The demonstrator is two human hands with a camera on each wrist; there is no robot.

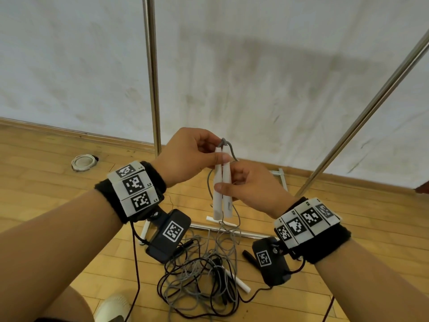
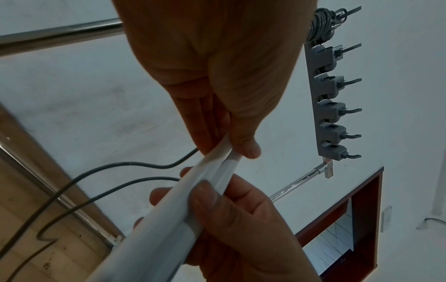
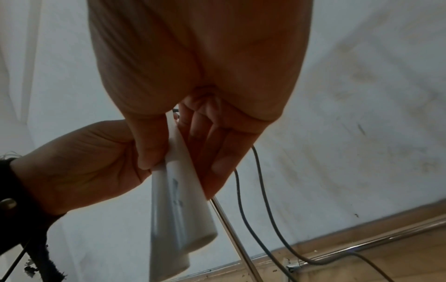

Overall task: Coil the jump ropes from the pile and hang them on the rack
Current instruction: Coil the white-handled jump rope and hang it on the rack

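Two white jump rope handles (image 1: 222,194) stand upright side by side in front of me. My left hand (image 1: 219,151) pinches their top ends (image 2: 228,150), where the grey rope (image 1: 232,151) comes out. My right hand (image 1: 224,185) grips both handles (image 3: 178,219) round the middle, thumb in front. The grey rope hangs down into a tangled pile of grey and black ropes (image 1: 202,275) on the floor. The metal rack (image 1: 152,77) stands just behind. Its grey hook strip (image 2: 323,105) carries one coiled grey rope (image 2: 321,24) at the top.
A loose white handle (image 1: 236,281) and a black handle (image 1: 248,255) lie in the pile. The rack's base bar (image 1: 204,227) runs across the wooden floor, and a slanted rack pole (image 1: 371,108) rises on the right. A round floor fitting (image 1: 83,161) sits left; a pale shoe (image 1: 113,307) is below.
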